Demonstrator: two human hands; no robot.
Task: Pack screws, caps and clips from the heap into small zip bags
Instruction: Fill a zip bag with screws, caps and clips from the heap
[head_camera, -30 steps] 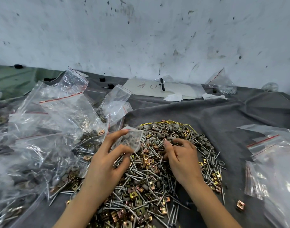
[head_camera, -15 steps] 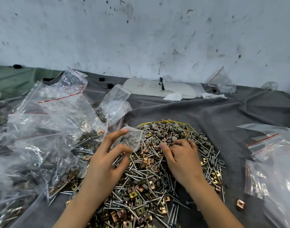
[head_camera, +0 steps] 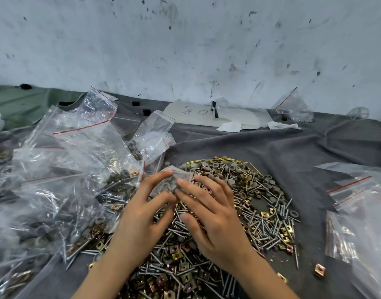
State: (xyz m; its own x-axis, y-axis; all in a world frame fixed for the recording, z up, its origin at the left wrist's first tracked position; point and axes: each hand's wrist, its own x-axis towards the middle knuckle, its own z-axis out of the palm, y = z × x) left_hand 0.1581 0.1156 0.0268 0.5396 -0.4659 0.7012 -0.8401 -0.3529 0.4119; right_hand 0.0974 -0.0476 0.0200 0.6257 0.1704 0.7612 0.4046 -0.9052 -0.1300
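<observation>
My left hand pinches the small zip bag between a curved index finger and thumb, holding it over the far left part of the heap of screws, caps and clips, which lies on the grey cloth toward its near edge. My right hand has its fingers spread and lightly bent, tips touching the bag, and I cannot tell whether they hold a cap. Filled bags pile along the cloth's left edge, flat bags at its right edge.
</observation>
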